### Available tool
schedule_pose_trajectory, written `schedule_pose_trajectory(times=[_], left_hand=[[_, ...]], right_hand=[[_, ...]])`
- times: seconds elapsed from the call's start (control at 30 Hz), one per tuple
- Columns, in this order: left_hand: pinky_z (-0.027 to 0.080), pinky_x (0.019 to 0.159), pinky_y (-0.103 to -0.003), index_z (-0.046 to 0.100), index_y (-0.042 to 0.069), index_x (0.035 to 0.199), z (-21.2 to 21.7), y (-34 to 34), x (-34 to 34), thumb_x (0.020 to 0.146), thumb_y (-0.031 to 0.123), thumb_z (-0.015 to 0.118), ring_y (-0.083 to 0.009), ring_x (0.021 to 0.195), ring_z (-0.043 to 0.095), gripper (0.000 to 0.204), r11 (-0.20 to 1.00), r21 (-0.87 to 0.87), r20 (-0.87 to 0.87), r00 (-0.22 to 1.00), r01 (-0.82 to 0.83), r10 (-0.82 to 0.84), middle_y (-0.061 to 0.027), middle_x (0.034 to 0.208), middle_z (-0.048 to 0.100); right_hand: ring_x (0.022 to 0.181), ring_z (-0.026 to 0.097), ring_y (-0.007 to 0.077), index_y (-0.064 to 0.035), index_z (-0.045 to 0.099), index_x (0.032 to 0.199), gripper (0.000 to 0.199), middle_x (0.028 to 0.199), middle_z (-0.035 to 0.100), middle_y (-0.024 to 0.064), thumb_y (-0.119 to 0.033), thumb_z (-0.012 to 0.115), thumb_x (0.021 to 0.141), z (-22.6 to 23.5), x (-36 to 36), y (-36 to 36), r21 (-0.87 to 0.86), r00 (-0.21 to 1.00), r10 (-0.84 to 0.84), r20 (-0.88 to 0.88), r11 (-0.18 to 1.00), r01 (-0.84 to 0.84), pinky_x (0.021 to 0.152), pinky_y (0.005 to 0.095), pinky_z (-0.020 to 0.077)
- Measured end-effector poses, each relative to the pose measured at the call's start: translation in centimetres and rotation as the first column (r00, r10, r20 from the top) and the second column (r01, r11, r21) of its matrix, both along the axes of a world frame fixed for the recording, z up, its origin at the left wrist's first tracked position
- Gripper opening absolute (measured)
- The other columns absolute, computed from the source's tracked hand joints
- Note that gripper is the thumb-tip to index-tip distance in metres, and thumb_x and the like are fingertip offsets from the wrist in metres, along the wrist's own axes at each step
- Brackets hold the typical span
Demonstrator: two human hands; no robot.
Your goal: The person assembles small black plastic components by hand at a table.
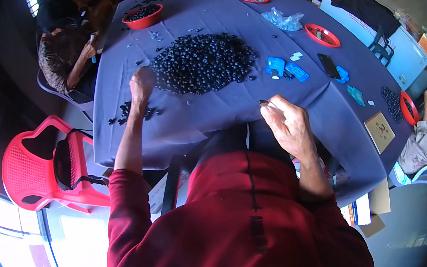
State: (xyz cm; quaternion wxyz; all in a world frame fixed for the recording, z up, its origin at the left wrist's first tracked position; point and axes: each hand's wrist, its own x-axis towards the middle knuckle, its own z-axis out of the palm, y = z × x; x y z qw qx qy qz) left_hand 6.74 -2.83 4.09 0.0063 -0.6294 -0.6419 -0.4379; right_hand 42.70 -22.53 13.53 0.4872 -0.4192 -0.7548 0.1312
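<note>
A large heap of small black, round, shiny pieces (203, 63) lies on the cloth-covered table (179, 119). At the heap's left edge is my left hand (141, 84), its fingers curled in; what they hold, if anything, is hidden. A smaller group of black pieces (125, 110) lies below it, beside my wrist. My right hand (290, 125) is raised by the table's near edge, thumb and fingers pinched on a small dark piece (263, 103), too small to tell its kind.
Blue plastic cases (275, 67), a phone (328, 66), a clear plastic bag (283, 19) and a red tray (322, 35) lie right of the heap. A red bowl (143, 17) of black pieces stands far left. People sit at both sides. A red chair (54, 164) stands left.
</note>
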Motion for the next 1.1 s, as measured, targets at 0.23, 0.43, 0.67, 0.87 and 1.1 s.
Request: schedule_pose_trajectory(times=[0.23, 0.43, 0.67, 0.87, 1.1], left_hand=[[0.045, 0.063, -0.031, 0.061, 0.003, 0.093, 0.7, -2.4, 2.9, 0.076, 0.012, 0.054, -0.0216, 0.067, 0.059, 0.021, 0.924, 0.006, 0.443, 0.827, 0.382, -0.345, -0.0090, 0.077, 0.061], [0.044, 0.064, -0.025, 0.057, 0.000, 0.097, 6.9, -8.9, 11.4, 0.079, 0.012, 0.064, -0.0125, 0.066, 0.052, 0.022, 0.472, 0.315, 0.843, -0.014, 0.824, -0.538, -0.0056, 0.080, 0.057], [0.045, 0.068, -0.027, 0.054, -0.004, 0.097, 8.4, -12.9, 17.1, 0.080, 0.016, 0.064, -0.0170, 0.073, 0.056, 0.028, 0.313, 0.391, 0.790, -0.141, 0.865, -0.597, -0.0117, 0.085, 0.059], [0.042, 0.065, -0.029, 0.054, -0.007, 0.096, 7.8, -14.9, 19.2, 0.082, 0.018, 0.061, -0.0161, 0.069, 0.053, 0.030, 0.171, 0.453, 0.830, -0.344, 0.875, -0.438, -0.0103, 0.080, 0.058], [0.043, 0.066, -0.027, 0.054, -0.008, 0.094, 7.4, -15.2, 19.4, 0.080, 0.020, 0.065, -0.0143, 0.069, 0.054, 0.032, 0.062, 0.449, 0.852, -0.406, 0.891, -0.330, -0.0075, 0.076, 0.058]], right_hand=[[0.060, 0.057, 0.0338, -0.0028, 0.052, 0.080, 0.020, 0.065, 0.057, 0.0144, -0.022, 0.056, 0.086, 0.6, 0.3, -0.1, -0.081, 0.996, -0.053, 0.071, 0.995, 0.059, 0.051, 0.0365, 0.0420], [0.051, 0.042, 0.0120, 0.0001, 0.054, 0.079, 0.026, 0.057, 0.048, 0.0069, -0.024, 0.055, 0.088, 0.1, 0.1, 0.1, -0.008, 0.999, -0.050, 0.008, 0.999, 0.050, 0.048, 0.0278, 0.0371], [0.053, 0.047, 0.0112, -0.0003, 0.055, 0.083, 0.024, 0.060, 0.051, 0.0070, -0.024, 0.055, 0.088, 0.4, 0.5, 0.0, 0.010, 0.997, -0.031, -0.069, 0.999, 0.031, 0.049, 0.0275, 0.0385], [0.069, 0.056, 0.0085, 0.0020, 0.057, 0.098, 0.019, 0.079, 0.061, 0.0054, -0.004, 0.062, 0.081, 0.4, 0.8, 0.0, 0.053, 0.965, 0.104, -0.241, 0.994, -0.094, 0.061, 0.0223, 0.0462], [0.064, 0.060, 0.0100, 0.0026, 0.060, 0.093, 0.015, 0.079, 0.063, 0.0083, 0.002, 0.062, 0.078, 0.4, 0.6, -0.2, 0.104, 0.952, 0.235, -0.196, 0.970, -0.218, 0.057, 0.0223, 0.0485]])
